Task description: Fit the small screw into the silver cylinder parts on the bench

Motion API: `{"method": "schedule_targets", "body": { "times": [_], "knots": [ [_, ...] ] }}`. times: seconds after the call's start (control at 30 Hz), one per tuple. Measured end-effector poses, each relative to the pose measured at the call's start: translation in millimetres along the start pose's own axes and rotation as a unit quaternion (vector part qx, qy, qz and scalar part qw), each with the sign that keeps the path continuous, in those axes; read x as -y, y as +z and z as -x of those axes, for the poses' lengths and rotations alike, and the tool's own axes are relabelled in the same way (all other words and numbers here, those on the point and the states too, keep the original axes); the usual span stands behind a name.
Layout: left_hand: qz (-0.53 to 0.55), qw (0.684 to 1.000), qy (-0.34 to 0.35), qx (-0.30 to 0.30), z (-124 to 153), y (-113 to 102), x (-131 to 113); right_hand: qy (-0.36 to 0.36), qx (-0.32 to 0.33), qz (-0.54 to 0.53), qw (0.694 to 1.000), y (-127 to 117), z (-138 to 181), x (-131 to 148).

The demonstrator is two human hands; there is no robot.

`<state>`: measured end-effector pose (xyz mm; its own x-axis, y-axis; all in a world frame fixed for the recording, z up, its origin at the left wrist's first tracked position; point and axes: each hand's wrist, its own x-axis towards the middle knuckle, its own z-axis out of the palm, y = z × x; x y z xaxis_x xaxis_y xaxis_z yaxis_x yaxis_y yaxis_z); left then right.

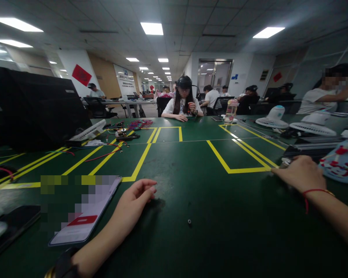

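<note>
1. Well, two containers stand out on the green tabletop [174, 162]: a pink-capped bottle [231, 112], far beyond the small metal part [189, 221] and to its right, and a light-blue printed pouch [340, 161], well over to the part's right. I can't make out from here what the bottle holds, and the pouch's inside is hidden.
2. The small metal part lies between the person's hands, apart from both and nearer the left one.
3. The left hand [137, 197], just left of the part and slightly beyond it, is open, its fingers loosely bent and the thumb close under the forefinger.
4. The right hand [303, 173], well to the part's right and farther out, curls over a metallic thing [285, 162]. Its fingertips are mostly hidden, so I cannot tell whether it grips that thing or merely touches it.
5. A phone [92, 218] with a lit screen lies left of the part, past the left forearm.
6. Far beyond the part, wires [140, 124] lie bunched to its left, white fans [272, 119] sit to its right, and a co-worker [169, 107] faces it.
</note>
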<state>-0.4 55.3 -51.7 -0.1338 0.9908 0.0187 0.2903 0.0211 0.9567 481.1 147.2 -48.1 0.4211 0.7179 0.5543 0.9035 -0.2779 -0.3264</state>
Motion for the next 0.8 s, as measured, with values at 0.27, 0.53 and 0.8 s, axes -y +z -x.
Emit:
{"method": "schedule_targets", "body": {
  "times": [0.27, 0.53, 0.8],
  "knots": [
    [-0.017, 1.000, 0.021, 0.005, -2.2, 1.4, 5.9, -0.323, 0.325, -0.262, 0.849, -47.2, 135.2, 154.9],
    [-0.023, 0.999, 0.026, -0.002, -0.8, 1.7, 6.1, -0.326, 0.362, -0.306, 0.818, -50.6, 154.6, 171.0],
    [-0.022, 0.999, 0.026, 0.005, -3.9, 2.0, 6.9, -0.136, 0.046, 0.044, 0.989, -31.8, -5.9, 39.9]
  ]
}}
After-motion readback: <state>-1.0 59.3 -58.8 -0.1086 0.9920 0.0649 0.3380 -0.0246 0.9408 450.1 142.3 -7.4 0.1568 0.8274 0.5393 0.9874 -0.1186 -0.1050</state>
